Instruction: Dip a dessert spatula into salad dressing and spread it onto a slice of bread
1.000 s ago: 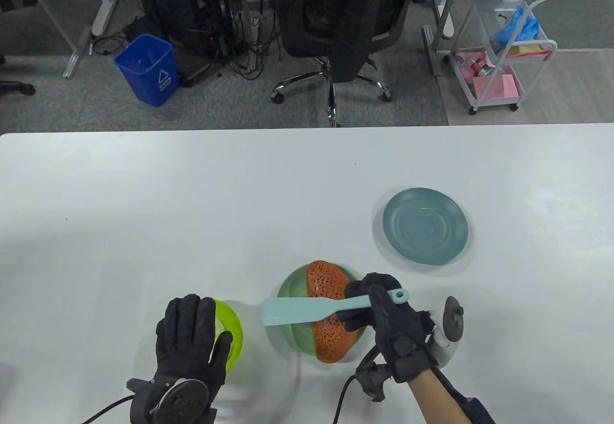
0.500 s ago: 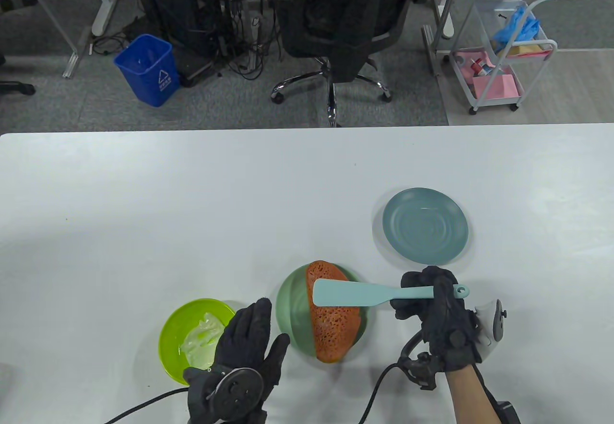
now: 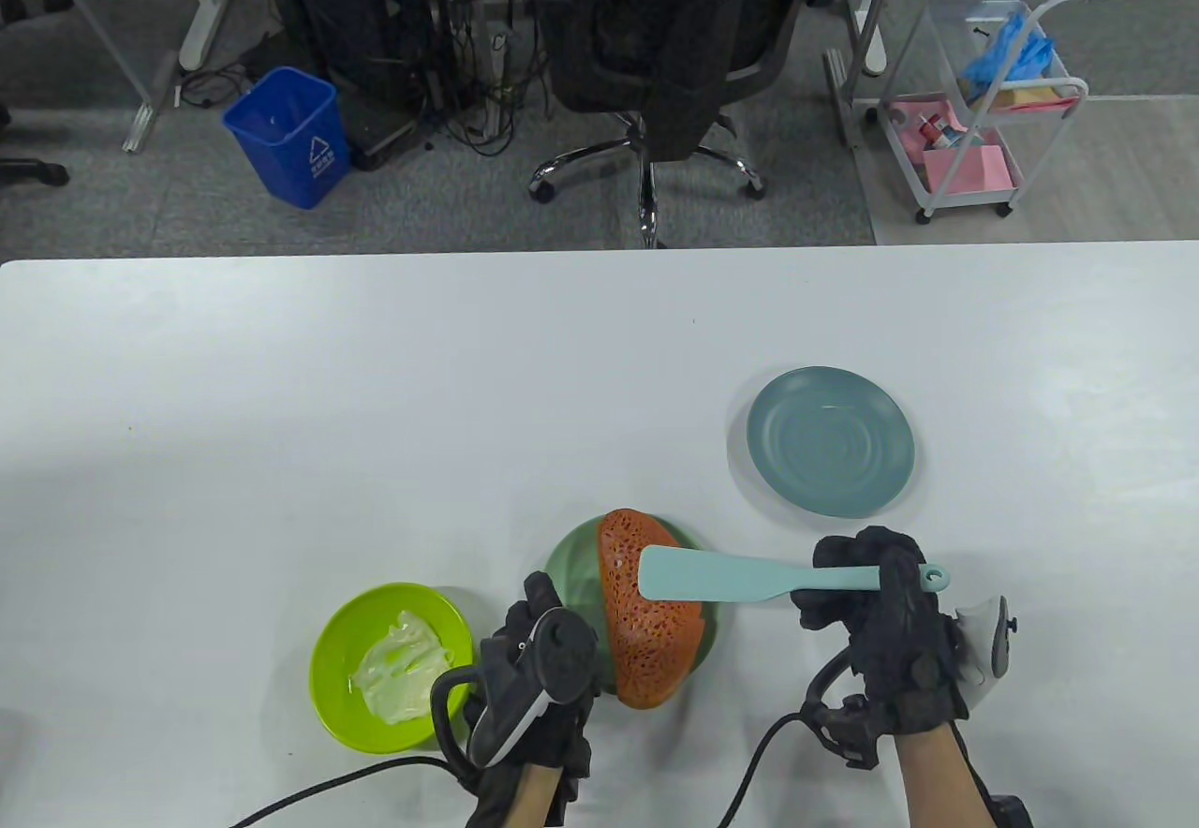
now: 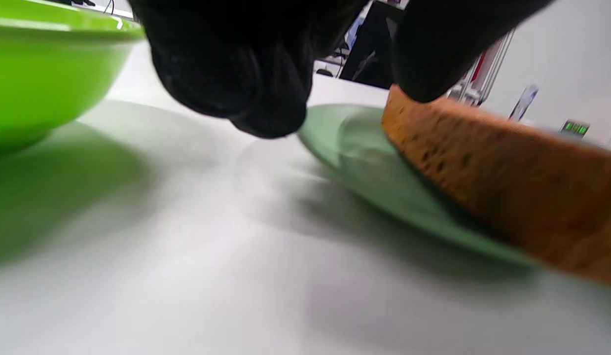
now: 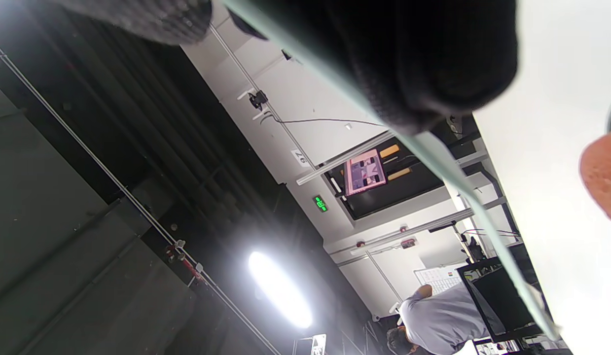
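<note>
— Status of the right hand (image 3: 866,603)?

— I read it as closed around the handle of the dessert spatula (image 3: 749,575). The tool lies roughly level, blade pointing toward my left, with the blade end over the upper part of the bread slice (image 3: 646,622). From the table view I cannot tell whether blade and bread are touching or apart.

— Left hand (image 3: 534,678)?

— It sits between the lime bowl (image 3: 342,697) and the green plate (image 3: 571,566), at the plate's near-left rim. In the left wrist view one fingertip (image 4: 423,64) rests at the edge of the bread; the other fingers are curled just above the desk (image 3: 375,416). It has hold of nothing that I can see.

— Location of task items?

— The bread lies tilted across the green plate, overhanging its near rim. The salad dressing (image 3: 403,664) is a pale mass inside the lime bowl, left of the plate. A blue-grey plate (image 3: 830,442) stands apart, beyond the right hand
</note>
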{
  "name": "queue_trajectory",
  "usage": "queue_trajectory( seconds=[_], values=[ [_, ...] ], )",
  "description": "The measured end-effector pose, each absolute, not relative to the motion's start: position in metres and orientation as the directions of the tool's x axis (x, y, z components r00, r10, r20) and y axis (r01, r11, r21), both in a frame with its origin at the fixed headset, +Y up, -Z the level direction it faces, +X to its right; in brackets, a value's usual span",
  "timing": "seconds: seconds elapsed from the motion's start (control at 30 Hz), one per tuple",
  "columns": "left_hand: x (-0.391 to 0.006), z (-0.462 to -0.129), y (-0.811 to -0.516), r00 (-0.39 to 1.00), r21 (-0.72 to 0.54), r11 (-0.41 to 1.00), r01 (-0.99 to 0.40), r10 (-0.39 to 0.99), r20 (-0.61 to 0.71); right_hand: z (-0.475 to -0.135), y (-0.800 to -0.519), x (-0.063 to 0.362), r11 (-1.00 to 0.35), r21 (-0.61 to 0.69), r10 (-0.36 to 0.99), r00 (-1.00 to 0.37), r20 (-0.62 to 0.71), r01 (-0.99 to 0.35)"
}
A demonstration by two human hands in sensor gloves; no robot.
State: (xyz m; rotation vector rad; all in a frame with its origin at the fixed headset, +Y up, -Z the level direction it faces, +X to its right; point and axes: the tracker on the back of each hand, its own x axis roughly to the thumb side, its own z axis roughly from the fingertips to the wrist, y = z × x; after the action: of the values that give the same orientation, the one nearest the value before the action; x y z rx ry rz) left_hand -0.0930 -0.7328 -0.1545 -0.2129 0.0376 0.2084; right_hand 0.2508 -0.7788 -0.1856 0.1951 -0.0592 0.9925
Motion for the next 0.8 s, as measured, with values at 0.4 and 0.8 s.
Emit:
queue_trajectory(
  seconds=[0.4, 0.8],
  values=[
    [-0.097, -0.165, -0.744, 0.983, -0.162, 0.974, -0.157, 0.139, -0.118, -0.191, -0.783, 0.244, 0.445, 0.135, 0.883, 0.459, 0.099, -0.886],
    [-0.097, -0.169, -0.751, 0.986, -0.195, 0.973, -0.125, 0.099, -0.138, -0.194, -0.787, 0.236, 0.385, 0.132, 0.915, 0.397, 0.072, -0.913]
  ],
)
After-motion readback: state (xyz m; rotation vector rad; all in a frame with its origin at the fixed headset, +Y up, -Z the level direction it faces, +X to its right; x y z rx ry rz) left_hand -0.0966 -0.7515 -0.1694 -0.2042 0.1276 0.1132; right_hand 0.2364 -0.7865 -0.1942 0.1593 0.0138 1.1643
